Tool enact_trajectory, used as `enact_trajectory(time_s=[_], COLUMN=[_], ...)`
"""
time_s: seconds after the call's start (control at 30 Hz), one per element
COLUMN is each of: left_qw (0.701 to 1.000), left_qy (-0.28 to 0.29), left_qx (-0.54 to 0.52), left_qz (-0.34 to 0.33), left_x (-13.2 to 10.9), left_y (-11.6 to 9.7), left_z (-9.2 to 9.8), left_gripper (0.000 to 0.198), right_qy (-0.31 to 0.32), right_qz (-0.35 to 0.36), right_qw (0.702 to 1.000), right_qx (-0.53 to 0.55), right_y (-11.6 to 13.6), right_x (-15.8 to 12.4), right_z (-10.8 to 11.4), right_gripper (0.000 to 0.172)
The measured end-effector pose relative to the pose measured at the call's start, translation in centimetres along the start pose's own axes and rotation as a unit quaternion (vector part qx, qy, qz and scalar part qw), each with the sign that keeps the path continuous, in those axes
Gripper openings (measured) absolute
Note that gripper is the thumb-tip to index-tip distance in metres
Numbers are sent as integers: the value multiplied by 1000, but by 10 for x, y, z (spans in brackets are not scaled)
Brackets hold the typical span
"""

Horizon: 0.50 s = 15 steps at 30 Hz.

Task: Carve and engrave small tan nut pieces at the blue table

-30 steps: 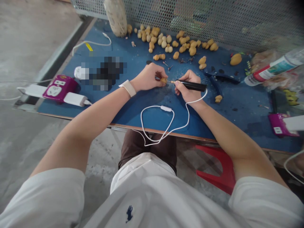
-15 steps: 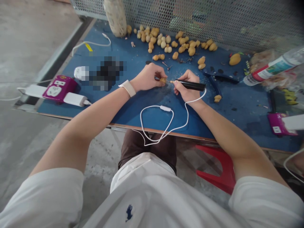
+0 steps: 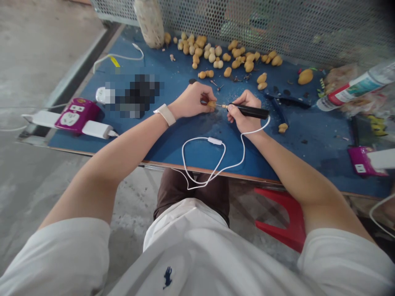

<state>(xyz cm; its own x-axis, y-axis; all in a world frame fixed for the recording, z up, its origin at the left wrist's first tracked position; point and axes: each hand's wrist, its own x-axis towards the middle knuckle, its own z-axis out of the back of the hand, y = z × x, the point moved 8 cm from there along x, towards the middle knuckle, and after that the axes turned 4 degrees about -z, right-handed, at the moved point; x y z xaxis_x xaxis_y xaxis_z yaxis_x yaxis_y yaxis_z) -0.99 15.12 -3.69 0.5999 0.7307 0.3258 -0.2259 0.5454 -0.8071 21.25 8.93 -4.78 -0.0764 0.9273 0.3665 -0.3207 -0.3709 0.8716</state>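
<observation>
My left hand (image 3: pixel 195 100) pinches a small yellow-brown gourd (image 3: pixel 211 104) between thumb and fingers, just above the blue tabletop. Across from it, my right hand (image 3: pixel 247 110) holds a black pen-shaped electric tool (image 3: pixel 253 111) like a pen, its thin metal bit pointing left at the gourd. The bit's tip meets the gourd's right side or lies very close; I cannot tell whether it is inside. From the tool's back end a white cable (image 3: pixel 243 152) loops down over the table's front edge. A pair of blue-handled pliers (image 3: pixel 282 111) rests right of my right hand.
Several small gourds (image 3: pixel 200 43) lie along the back by a perforated metal panel (image 3: pixel 277 28). A filled plastic bottle (image 3: pixel 149 24) stands back left; a labelled bottle (image 3: pixel 352 90) leans at right. Purple power adapters (image 3: pixel 80 113) sit left and right. A red stool (image 3: pixel 286 222) is below.
My right hand and the tool have shifted slightly to the right, showing a bit more of the metal shaft. My left hand and the gourd have barely moved.
</observation>
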Motion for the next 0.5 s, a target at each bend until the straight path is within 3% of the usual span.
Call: enact_trajectory(time_s=[0.5], left_qw=[1000], left_qy=[-8], left_qx=[5], left_qz=[5], left_x=[1], left_y=[4], left_z=[1], left_gripper=[42], right_qy=[4], right_qz=[-34], right_qw=[999], right_qx=[0], right_y=[11], right_x=[-2], right_z=[-3], right_gripper=[64])
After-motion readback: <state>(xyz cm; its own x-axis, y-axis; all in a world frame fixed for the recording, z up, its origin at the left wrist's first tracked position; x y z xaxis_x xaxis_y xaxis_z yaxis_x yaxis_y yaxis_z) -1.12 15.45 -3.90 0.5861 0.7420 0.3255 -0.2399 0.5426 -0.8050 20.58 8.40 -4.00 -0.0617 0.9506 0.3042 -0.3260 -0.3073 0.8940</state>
